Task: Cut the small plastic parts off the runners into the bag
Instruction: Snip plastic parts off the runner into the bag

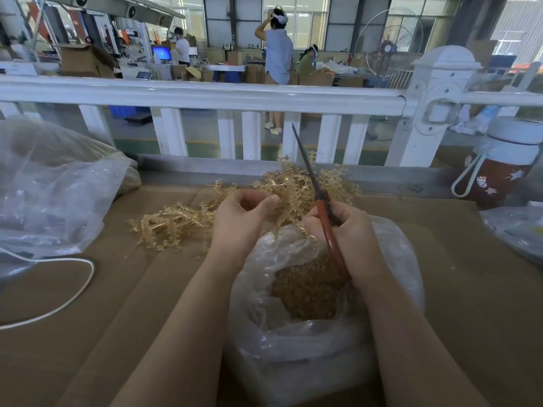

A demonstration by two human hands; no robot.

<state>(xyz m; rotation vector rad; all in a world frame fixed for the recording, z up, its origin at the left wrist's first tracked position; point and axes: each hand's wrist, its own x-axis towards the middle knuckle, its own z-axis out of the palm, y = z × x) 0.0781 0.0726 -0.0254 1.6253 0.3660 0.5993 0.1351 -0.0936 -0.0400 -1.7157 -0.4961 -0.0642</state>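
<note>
Cardboard-covered desk [470, 289] runs to a white railing [205, 96] at its far edge. Clear bag [308, 333] stands open between the forearms, holding cut parts [308, 286]. Tan runners [182, 221] lie heaped just beyond. Left hand [244, 218] curls its fingers into that heap; right hand [343, 227] grips red-handled scissors [318, 198], blades together, tip up.

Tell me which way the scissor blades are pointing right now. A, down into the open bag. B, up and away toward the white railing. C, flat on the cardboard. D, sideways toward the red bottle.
B: the right hand grips the orange handles of the scissors, and the dark blades rise over the pile of runners toward the white railing, above the bag.
</note>
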